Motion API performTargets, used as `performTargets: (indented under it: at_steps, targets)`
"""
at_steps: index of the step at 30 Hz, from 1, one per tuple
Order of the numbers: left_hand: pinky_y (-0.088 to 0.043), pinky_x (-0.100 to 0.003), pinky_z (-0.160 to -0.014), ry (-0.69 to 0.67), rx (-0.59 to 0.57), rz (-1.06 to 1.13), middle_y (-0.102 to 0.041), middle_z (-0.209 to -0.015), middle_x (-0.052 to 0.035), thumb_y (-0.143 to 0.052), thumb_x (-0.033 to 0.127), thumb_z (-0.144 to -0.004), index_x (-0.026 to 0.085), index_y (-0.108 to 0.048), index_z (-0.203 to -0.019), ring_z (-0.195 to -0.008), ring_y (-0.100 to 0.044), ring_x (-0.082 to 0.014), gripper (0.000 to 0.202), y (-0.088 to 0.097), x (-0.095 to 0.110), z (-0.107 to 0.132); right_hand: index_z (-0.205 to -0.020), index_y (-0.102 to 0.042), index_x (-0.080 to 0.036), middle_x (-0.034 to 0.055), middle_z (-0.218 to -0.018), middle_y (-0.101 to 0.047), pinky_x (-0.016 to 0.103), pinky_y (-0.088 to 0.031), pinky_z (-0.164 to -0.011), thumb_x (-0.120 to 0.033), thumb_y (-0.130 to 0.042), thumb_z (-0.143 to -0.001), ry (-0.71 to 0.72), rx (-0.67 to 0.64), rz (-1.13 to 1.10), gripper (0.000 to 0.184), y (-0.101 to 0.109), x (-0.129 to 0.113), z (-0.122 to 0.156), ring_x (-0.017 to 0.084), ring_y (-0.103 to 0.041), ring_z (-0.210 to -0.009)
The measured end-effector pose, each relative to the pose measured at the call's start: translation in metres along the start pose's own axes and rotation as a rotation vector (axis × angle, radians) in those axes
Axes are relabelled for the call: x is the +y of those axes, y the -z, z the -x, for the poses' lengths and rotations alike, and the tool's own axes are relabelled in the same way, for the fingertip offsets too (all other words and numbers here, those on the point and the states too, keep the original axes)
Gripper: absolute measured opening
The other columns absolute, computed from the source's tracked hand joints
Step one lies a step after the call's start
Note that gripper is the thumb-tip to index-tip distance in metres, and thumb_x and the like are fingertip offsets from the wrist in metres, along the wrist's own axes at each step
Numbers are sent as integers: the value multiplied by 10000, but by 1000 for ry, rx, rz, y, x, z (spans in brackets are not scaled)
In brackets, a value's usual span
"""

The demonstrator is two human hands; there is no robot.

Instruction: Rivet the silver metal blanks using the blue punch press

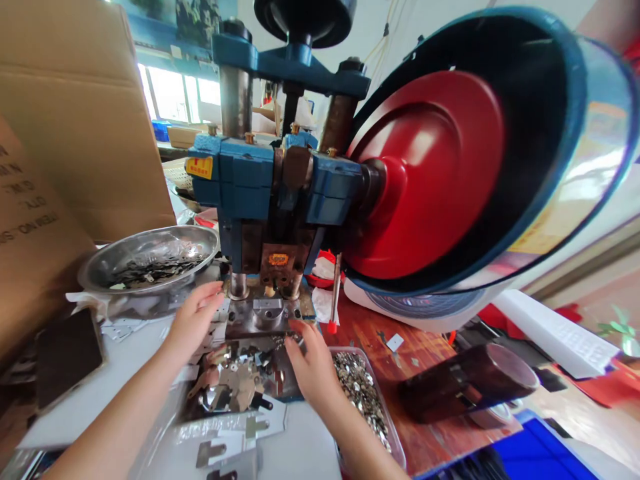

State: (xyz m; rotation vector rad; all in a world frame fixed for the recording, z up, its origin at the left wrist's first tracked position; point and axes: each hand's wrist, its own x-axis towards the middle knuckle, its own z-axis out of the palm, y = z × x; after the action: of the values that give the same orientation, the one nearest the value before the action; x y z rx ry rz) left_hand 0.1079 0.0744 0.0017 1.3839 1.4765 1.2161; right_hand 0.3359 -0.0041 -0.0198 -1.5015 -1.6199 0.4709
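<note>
My left hand (196,319) is at the left side of the press's metal die block (267,313), fingers stretched forward past a stack of thin plates. I see nothing held in it. My right hand (315,363) is at the die's right front corner, thumb and forefinger curved and apart, with small shiny scraps close to the fingertips. The blue press (240,173) stands upright over the die, its punch raised above it. In front of the die lies a loose pile of flat metal plates (235,383), between my two forearms.
A steel bowl (150,287) of dark metal pieces stands left, near a phone (70,357) and a cardboard box (75,120). At right are a plastic tub (360,380) of small metal bits, a dark cylinder (465,383) and the press's big red flywheel (435,173).
</note>
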Motion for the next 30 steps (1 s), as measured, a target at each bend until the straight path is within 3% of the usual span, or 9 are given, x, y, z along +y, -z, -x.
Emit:
performTargets:
  at_steps: [2,4,6,9,13,16,19,25,30]
  targets:
    - [-387,-395,-1025,44,18,-17,-588,-1275,-101,-558,499,-788,203,-554,-1175,-1191,-530,-251,487,16,-8,18,-1071,-613,-203,58,-958,-665,273,-467,-800,-249,-482,-883,-27,-62,2,235,7,0,30,186,-618,-895]
    - [-378,-416,-1025,50,13,-84,-589,-1266,-74,-538,524,-807,241,-562,-1174,-1194,-519,-255,465,24,-17,35,-898,-643,-205,32,-801,-665,242,-446,-686,-284,-459,-912,-35,-131,29,201,9,0,54,166,-616,-753]
    - [-394,-424,-997,17,32,-171,-586,-1256,-63,-500,542,-827,258,-574,-1163,-1168,-528,-261,446,24,-28,47,-719,-616,-202,15,-680,-639,229,-397,-614,-304,-435,-933,-4,-200,85,298,8,-1,70,149,-594,-658]
    - [-448,-387,-896,-96,85,-308,-599,-1184,-68,-463,544,-841,243,-608,-1103,-1095,-552,-262,425,22,-40,51,-616,-557,-195,8,-615,-621,233,-330,-567,-293,-429,-939,68,-276,218,361,2,-4,77,139,-573,-593]
    - [-456,-319,-814,-222,104,-357,-619,-1057,-56,-418,510,-873,222,-642,-940,-1028,-566,-234,371,24,-44,48,-734,-581,-192,9,-653,-650,230,-312,-559,-226,-455,-928,22,-278,337,234,-4,-7,73,149,-604,-604]
    - [-439,-306,-788,-226,102,-389,-628,-937,-38,-395,507,-887,220,-591,-688,-922,-586,-217,400,29,-44,50,-884,-591,-190,8,-743,-684,210,-346,-602,-164,-517,-889,-33,-243,307,78,-4,-8,73,150,-639,-673]
    - [-433,-327,-751,-218,101,-478,-617,-865,-29,-354,490,-896,225,-529,-626,-850,-580,-220,417,32,-44,51,-855,-589,-200,-6,-733,-684,209,-348,-619,-185,-584,-853,-47,-228,311,16,-2,-9,78,154,-643,-686]
    - [-427,-422,-907,-344,171,-490,-595,-980,-85,-295,441,-908,219,-522,-686,-1013,-553,-273,387,26,-50,45,-637,-516,-203,-9,-576,-609,229,-287,-543,-303,-457,-925,35,-195,334,310,1,-4,86,136,-576,-564]
    - [-494,-455,-855,-245,125,-459,-591,-1062,-100,-439,514,-820,191,-547,-1133,-932,-596,-279,462,23,-62,41,-667,-478,-205,-5,-583,-564,213,-316,-535,-332,-289,-979,18,-29,226,386,9,0,97,119,-518,-538]
